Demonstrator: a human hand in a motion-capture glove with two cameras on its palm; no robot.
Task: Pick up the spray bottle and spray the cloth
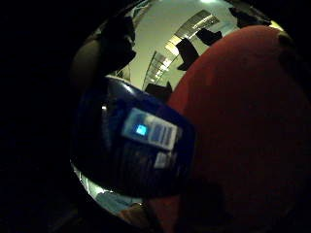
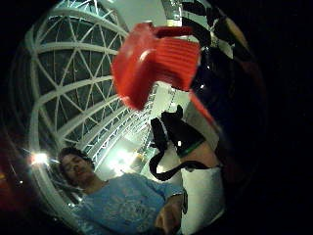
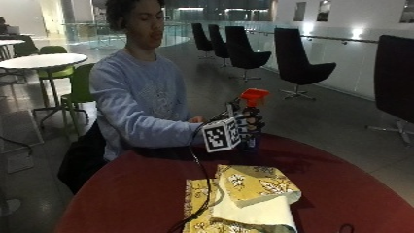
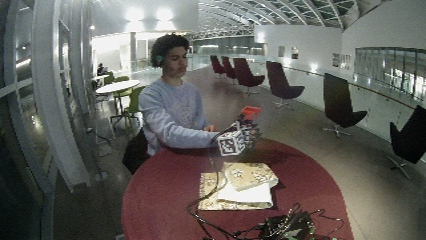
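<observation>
Gloved right hand [image 3: 249,125] grips one spray bottle [image 3: 253,98]; one cloth [image 3: 242,198].

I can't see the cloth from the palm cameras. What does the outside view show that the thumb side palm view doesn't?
Only the outside view shows the folded yellow patterned cloth lying on the red table, and the gloved right hand with its fingers curled around the spray bottle, held upright beyond the cloth. Only the thumb side palm view shows the bottle's red spray head from close up, against the glass roof. Both show the spray head and the person in the light blue sweatshirt.
</observation>
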